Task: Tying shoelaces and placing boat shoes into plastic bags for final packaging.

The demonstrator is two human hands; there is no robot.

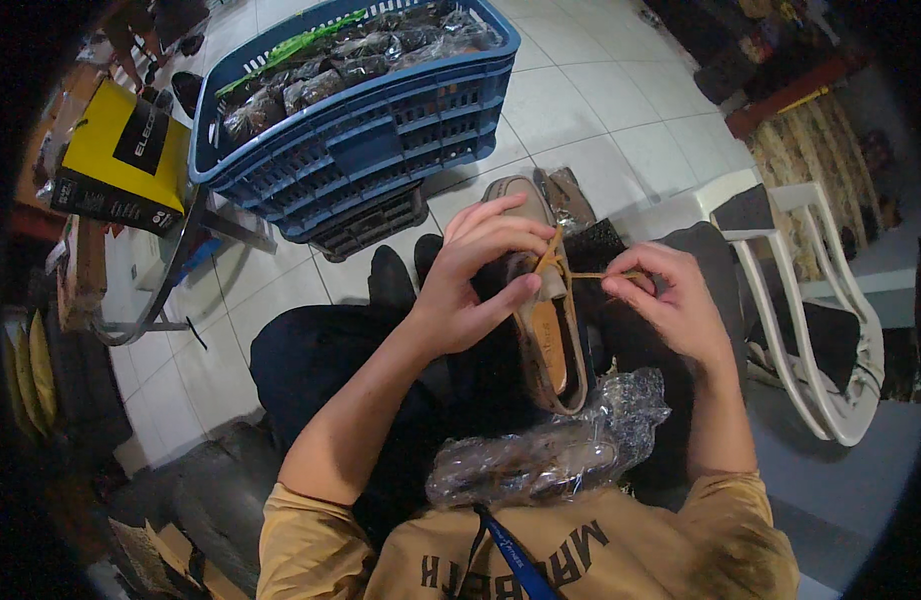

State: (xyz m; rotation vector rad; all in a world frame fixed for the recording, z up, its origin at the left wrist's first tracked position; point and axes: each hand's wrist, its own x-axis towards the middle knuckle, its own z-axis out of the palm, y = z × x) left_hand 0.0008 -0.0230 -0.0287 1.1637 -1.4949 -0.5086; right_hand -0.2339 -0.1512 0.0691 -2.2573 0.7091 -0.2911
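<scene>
A beige-brown shoe point(581, 370) with a tan insole lies over my lap, its toe pointing away from me. A tan shoelace point(586, 275) runs across its opening, loosely looped near the tongue. My left hand point(486, 262) curves over the upper from the left, with fingertips at the lace loop and the thumb beside the tongue. To the right, my right hand point(671, 300) pinches the lace's other end, drawn out nearly straight between both hands. Clear plastic wrap point(556, 450) around something brownish rests on my lap, close to my body.
Ahead on the left, a blue crate point(356, 140) holds several plastic-wrapped items. A yellow and black bag point(126, 150) stands left of it. A white plastic chair point(796, 300) is at my right. Another wrapped brown item point(569, 198) sits beyond the shoe, above the white tiled floor point(621, 100).
</scene>
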